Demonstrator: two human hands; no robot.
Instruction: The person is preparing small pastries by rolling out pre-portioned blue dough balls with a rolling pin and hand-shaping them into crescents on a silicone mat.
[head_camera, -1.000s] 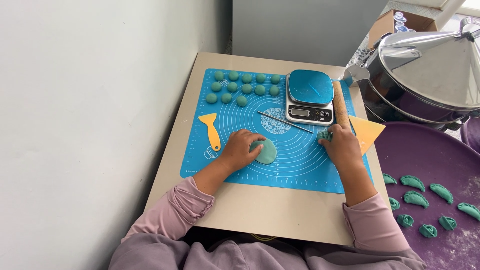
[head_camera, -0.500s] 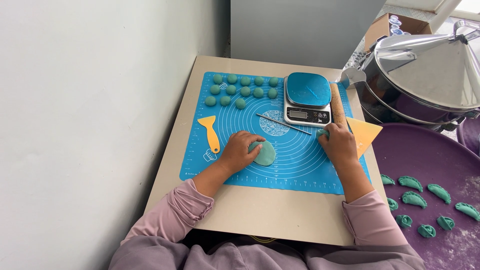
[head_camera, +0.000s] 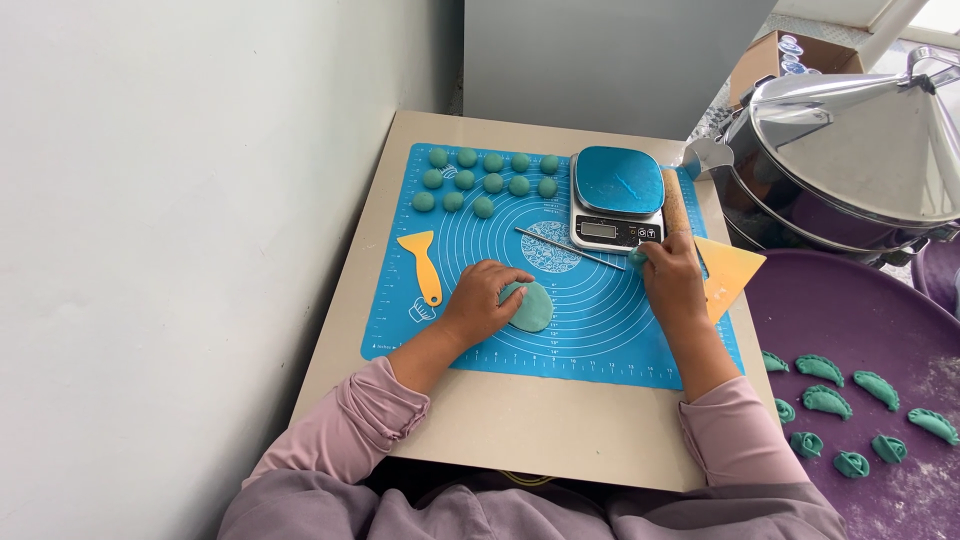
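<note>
- Against the earlier frames little has changed: the left hand (head_camera: 482, 303) still lies on the flat green dough disc (head_camera: 530, 306), and the right hand (head_camera: 672, 278) has stayed at the lower end of the wooden rolling pin (head_camera: 676, 203).
- The dough disc sits near the middle of the blue silicone mat (head_camera: 590, 320), at about 3 o'clock from the left hand, whose fingertips press its left edge flat rather than closing around it.
- The right hand is curled over something green at its fingertips; whether it grips that bit or the pin I cannot tell.
- The view has drifted a little; the kitchen scale (head_camera: 618, 197) and the green dough balls (head_camera: 485, 181) keep their places at 12 o'clock on the mat.
- A thin metal rod (head_camera: 566, 247) lies between the hands; a yellow scraper (head_camera: 424, 262) is at 10 o'clock from the left hand.
- The orange scraper (head_camera: 732, 270) is partly covered by the right hand.
- The steel steamer lid (head_camera: 880, 150) and the purple tray (head_camera: 850, 320) holding folded green dumplings (head_camera: 830, 400) are cut off by the right frame edge.
- The table (head_camera: 540, 430) near edge is hidden by the person's sleeves.
</note>
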